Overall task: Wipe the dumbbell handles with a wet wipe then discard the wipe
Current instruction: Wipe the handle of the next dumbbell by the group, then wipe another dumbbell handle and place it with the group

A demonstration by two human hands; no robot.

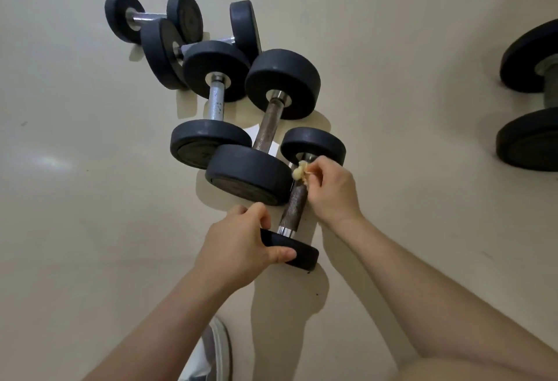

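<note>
At far end of nearest dumbbell handle [294, 199], R hand [329, 192] pinches balled wipe [299, 173]; L hand [241, 238] grips near weight [305, 255]

- Pale, glossy floor [78, 214].
- Five black-ended dumbbells [216, 102] grouped at centre, some touching.
- White sheet [250, 130] under the middle ones.
- Larger dumbbell [534, 93] at the right edge.
- Shoe [219, 350] near the bottom edge.

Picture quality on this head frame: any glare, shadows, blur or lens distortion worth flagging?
Head view: dim, yellowish light; a faint glare patch on the floor at left; soft shadows beside the nearest dumbbell; wide-angle stretching toward the edges; the wipe in the right hand looks slightly soft.
</note>
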